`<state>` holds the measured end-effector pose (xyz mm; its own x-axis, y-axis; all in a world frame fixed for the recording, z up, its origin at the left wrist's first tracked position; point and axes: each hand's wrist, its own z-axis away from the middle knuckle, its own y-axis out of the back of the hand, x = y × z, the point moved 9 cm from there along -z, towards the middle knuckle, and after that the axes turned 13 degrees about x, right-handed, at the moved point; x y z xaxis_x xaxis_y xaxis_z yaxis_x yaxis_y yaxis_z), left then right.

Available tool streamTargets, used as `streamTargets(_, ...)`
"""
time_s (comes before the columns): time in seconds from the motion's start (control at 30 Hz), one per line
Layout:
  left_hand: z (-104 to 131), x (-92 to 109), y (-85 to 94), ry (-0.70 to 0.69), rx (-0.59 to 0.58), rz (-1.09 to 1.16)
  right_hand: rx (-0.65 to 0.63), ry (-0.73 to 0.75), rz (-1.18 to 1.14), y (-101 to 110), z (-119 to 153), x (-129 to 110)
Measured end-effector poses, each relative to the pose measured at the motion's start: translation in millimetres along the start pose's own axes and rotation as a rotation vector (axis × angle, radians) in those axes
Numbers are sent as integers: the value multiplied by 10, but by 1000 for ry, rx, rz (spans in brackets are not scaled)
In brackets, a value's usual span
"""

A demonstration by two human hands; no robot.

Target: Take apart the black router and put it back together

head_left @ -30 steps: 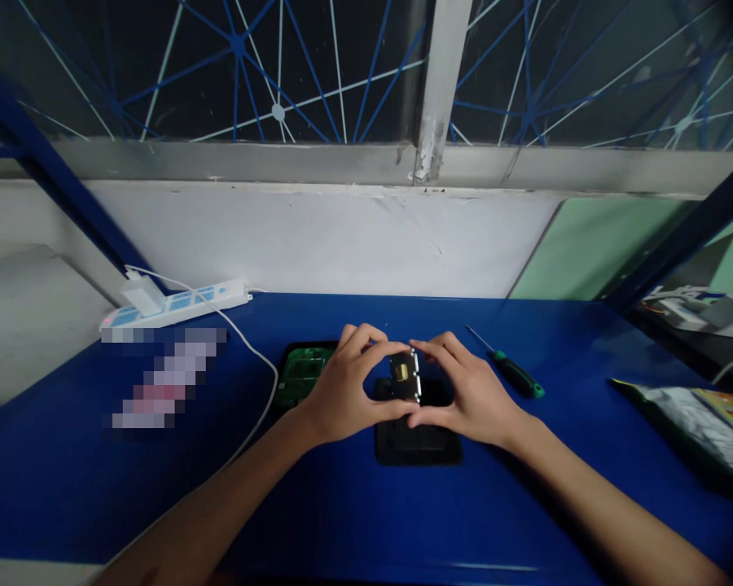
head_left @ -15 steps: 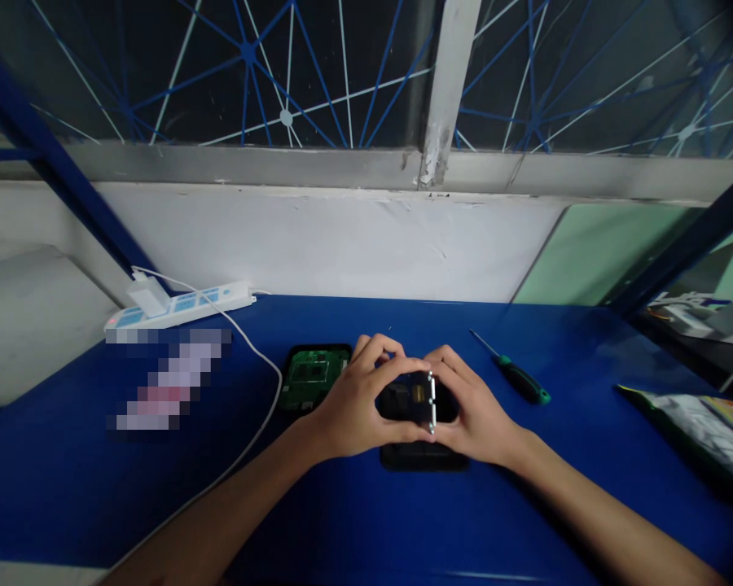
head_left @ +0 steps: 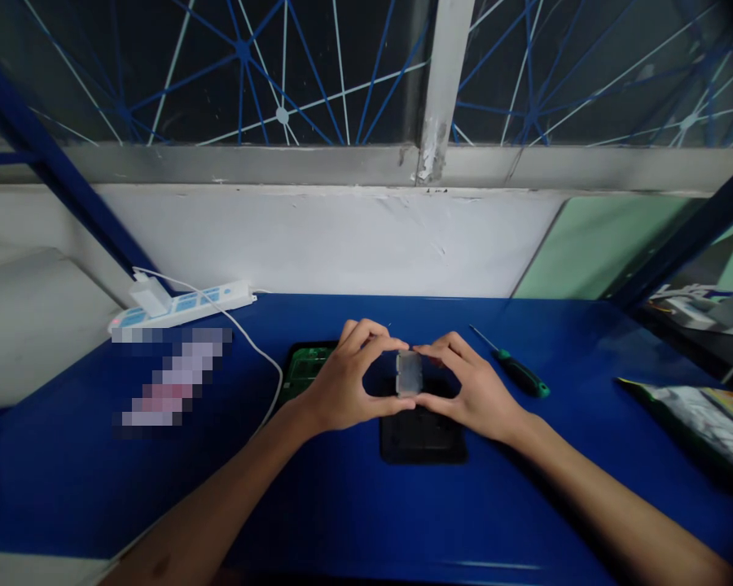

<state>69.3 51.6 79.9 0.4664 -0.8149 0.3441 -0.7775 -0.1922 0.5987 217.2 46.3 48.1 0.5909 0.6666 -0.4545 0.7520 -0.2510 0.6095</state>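
- Head view: left hand (head_left: pixel 342 387), thumb and fingers pinching a small grey square plate (head_left: pixel 410 373).
- Right hand (head_left: pixel 485 388), thumb and fingertips gripping the plate's opposite edge.
- Plate, raised above a black casing (head_left: pixel 423 443) on the blue table (head_left: pixel 342 509).
- Green circuit board (head_left: pixel 304 372), partly covered by the left hand; screwdriver (head_left: pixel 522 373) beyond the right.

hands (head_left: pixel 345 382) (head_left: pixel 482 389) 2 | grey plate (head_left: pixel 410 373) 1 | screwdriver (head_left: pixel 524 374) 1 | circuit board (head_left: pixel 305 365) apparently 1

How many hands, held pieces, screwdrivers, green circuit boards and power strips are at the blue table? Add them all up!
Hands: 2 (left hand, right hand)
Held pieces: 1 grey piece
Screwdrivers: 1
Green circuit boards: 1
Power strips: 1
Total: 6
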Motion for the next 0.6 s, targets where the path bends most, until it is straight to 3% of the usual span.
streamTargets(0.27, 39, -94, -69, -62, -45, -177, 6, -38, 20, 35, -16, 68)
streamTargets(0.6, 54, -130, -97, -57, -42, -217, 22, -39, 10, 49, -6, 66)
